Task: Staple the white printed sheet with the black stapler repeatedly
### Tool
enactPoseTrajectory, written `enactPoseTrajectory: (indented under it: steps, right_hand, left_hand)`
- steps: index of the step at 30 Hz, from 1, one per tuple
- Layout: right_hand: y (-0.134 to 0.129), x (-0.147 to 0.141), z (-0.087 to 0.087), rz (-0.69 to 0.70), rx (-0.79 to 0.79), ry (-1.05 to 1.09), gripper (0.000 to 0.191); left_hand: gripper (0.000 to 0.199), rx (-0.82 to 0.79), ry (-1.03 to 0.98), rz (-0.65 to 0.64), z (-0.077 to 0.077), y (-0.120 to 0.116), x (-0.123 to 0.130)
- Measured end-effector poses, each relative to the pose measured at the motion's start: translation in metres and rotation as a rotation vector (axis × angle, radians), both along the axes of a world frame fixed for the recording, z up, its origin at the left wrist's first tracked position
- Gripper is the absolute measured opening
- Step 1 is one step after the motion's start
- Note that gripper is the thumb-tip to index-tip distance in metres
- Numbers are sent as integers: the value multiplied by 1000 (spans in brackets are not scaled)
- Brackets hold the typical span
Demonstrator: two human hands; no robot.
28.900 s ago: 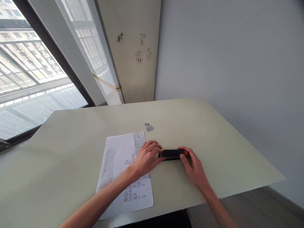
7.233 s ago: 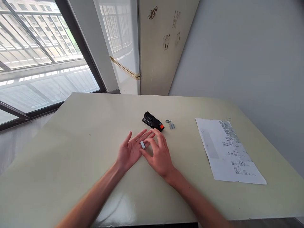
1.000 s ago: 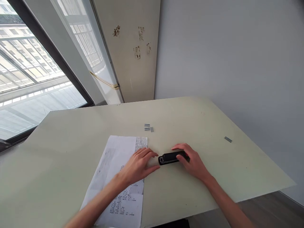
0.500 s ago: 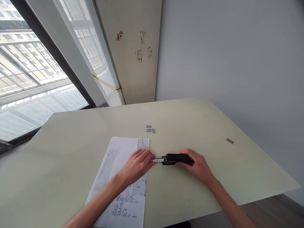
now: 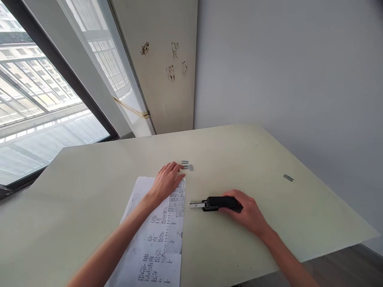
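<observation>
My right hand [image 5: 247,209] is wrapped round the rear of a black stapler [image 5: 220,202] on the table. The stapler's metal staple tray [image 5: 196,205] sticks out toward the left. My left hand [image 5: 168,179] reaches over the top of a printed sheet of paper [image 5: 161,247]. Its index fingertip is at one of the small grey staple strips [image 5: 191,168], while the thumb stays apart from it. Three strips lie close together there; the fingertip partly covers one.
The pale table [image 5: 239,159] carries a grey strip [image 5: 288,177] at the right. Behind it stand a stained cream panel [image 5: 167,95] and a grey wall [image 5: 284,67]. A window [image 5: 38,91] is at the left.
My left hand has let go of the stapler's extended tray and moved up and left to the staple strips. My right hand still holds the stapler.
</observation>
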State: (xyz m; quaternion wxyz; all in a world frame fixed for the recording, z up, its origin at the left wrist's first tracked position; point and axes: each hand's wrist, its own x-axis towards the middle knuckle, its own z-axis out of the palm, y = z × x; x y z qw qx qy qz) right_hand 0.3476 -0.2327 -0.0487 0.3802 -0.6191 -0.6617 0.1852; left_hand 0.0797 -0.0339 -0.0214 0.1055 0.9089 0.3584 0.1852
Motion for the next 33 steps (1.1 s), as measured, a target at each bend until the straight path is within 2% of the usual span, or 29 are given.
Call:
enactPoseTrajectory:
  steps: [5, 9, 15, 22, 27, 33]
  right_hand:
    - [2, -1, 1, 1, 6, 16, 27]
    - [3, -2, 3, 8, 4, 17, 27]
    - [3, -2, 3, 15, 10, -4, 24]
    - [1, -1, 2, 17, -18, -3, 22]
    - [1, -1, 3, 25, -42, -3, 23]
    - [0, -2, 4, 13, -32, -12, 22]
  left_hand:
    - [22, -16, 6, 22, -15, 23, 18]
    - [22, -50, -23, 18, -12, 23, 18]
    - [26, -164, -127, 48, 7, 2, -2]
    - [30, -557, -340, 96, 24, -34, -12]
    - [36, -691, -384, 113, 26, -50, -16]
    - [35, -753, -367, 147, 22, -65, -22]
